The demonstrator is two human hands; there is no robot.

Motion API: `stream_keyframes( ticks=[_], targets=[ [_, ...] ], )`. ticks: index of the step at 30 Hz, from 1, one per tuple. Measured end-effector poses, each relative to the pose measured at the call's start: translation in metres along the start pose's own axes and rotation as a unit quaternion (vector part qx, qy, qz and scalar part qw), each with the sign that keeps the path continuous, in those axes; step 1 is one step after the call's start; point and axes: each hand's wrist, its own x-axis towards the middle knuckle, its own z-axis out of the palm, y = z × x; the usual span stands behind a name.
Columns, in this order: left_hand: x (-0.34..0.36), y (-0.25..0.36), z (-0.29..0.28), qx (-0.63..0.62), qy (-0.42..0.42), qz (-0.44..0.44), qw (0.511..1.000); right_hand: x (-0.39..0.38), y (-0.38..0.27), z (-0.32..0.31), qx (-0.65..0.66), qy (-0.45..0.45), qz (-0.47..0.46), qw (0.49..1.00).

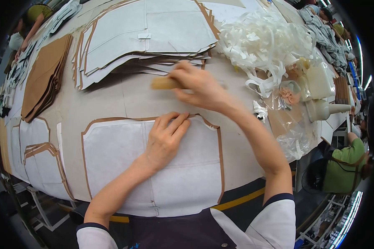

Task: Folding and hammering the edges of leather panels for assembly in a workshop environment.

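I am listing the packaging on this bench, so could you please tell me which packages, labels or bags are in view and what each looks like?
Crumpled clear plastic bag: right side of the table, beside the right forearm, transparent and wrinkled.
Small white rectangular tab: on the top white panel of the far stack, plain, like a label.
White squeeze bottle with pointed nozzle: lying on its side at the right edge.
No screens or signs show.

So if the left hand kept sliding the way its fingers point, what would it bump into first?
Probably the right hand, which holds a tan tool just beyond the left hand. Depth is hard to judge, so it might pass beneath.
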Motion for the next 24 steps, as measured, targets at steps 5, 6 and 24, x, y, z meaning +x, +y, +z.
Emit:
stream_keyframes(
  ticks=[5, 6, 24],
  targets=[
    [0.002, 0.006, 0.002, -0.014, -0.002, -0.022, 1.000, -0.102, -0.005, -0.090, -0.068, -0.108, 0.117, 0.985],
    [0.003, 0.008, 0.000, -0.018, -0.003, -0.030, 0.999, -0.112, -0.006, -0.092, -0.087, -0.153, 0.126, 0.976],
    [0.005, 0.037, 0.014, 0.062, -0.053, -0.076, 0.994, -0.101, 0.001, -0.071, -0.108, -0.152, -0.120, 0.975]
  ],
)
